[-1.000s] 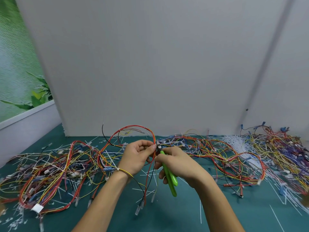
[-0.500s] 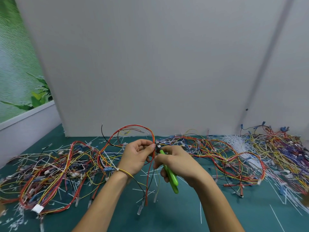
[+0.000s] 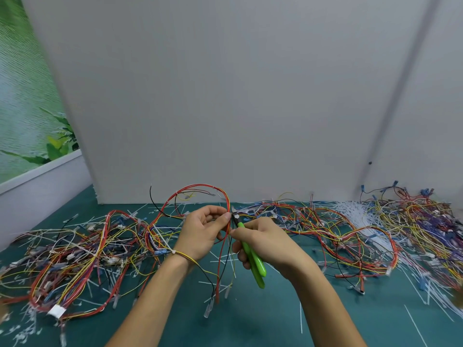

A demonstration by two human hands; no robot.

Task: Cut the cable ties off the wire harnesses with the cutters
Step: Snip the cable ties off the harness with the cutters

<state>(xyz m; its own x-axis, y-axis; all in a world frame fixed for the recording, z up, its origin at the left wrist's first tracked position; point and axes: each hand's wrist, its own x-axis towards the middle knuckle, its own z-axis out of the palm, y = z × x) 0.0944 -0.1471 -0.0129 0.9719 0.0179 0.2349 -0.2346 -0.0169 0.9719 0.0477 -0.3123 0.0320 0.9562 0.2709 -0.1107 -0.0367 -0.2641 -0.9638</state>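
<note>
Over green mat (image 3: pixel 275 321), left hand (image 3: pixel 200 234) pinches harness (image 3: pixel 227 200), right hand (image 3: pixel 269 242) grips cutters (image 3: pixel 256 267).

Teal mat (image 3: pixel 250 326) is backed by a grey panel (image 3: pixel 225 96); leafy green backdrop (image 3: pixel 25 108) is seen left, above a white ledge (image 3: pixel 45 191)

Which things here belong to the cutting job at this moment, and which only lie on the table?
In use: left hand pinching the held harness; right hand gripping the cutters, tips at that harness.
Lying about: left pile of harnesses; right pile; white heap of ties; all on the mat.
</note>
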